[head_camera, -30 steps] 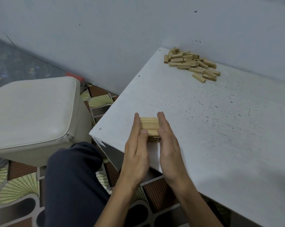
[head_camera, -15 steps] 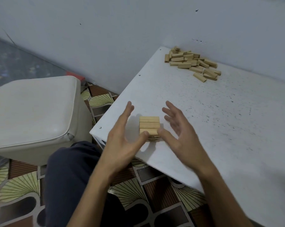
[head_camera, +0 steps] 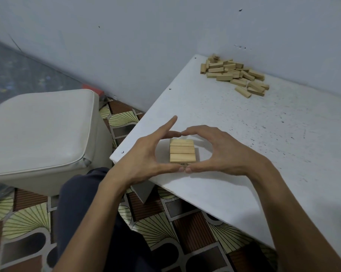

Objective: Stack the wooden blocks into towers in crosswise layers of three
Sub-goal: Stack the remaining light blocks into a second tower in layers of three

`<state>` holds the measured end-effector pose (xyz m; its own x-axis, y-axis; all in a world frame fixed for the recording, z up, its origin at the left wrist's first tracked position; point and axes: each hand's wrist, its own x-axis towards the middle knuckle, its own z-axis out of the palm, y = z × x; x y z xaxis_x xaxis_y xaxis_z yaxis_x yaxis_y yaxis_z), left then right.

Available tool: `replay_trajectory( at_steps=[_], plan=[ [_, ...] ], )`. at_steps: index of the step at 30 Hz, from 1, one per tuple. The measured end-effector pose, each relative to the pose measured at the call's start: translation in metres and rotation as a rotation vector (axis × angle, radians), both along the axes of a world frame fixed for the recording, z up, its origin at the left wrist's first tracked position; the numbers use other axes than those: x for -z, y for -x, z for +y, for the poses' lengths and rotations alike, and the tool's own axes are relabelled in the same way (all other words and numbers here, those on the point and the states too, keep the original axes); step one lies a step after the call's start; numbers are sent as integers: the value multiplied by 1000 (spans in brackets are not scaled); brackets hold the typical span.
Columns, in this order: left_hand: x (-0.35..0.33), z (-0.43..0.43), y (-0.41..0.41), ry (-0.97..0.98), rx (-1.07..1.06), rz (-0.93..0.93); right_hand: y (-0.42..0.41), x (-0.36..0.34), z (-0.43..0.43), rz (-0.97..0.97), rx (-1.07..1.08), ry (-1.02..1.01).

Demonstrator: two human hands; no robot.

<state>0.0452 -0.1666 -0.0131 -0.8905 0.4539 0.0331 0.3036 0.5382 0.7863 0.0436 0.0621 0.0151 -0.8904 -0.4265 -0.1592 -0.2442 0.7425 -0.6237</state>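
Framing block tower (head_camera: pixel 182 151), left hand (head_camera: pixel 146 160), right hand (head_camera: pixel 224 154), thumbtips (head_camera: pixel 180 169) touching

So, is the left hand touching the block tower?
Cannot tell. Head view: bare table shows between block tower and left hand, but its thumb tip overlaps the tower's near base.

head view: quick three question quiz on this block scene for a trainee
1. True or false: the loose blocks lie at the far corner of the table.
2. How many blocks show in the top layer of the tower? A two, B three, C five.
3. Fill in: the left hand and right hand form a ring ___ the tower, thumb tips meeting at its near side.
Key: 1 true; 2 B; 3 around.
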Motion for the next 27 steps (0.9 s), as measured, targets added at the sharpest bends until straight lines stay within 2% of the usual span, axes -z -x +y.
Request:
replay_trajectory(
  at_steps=[27],
  plan=[
    [6, 0, -2, -4, -46, 25, 2, 8, 2, 26, -16, 23]
  ],
)
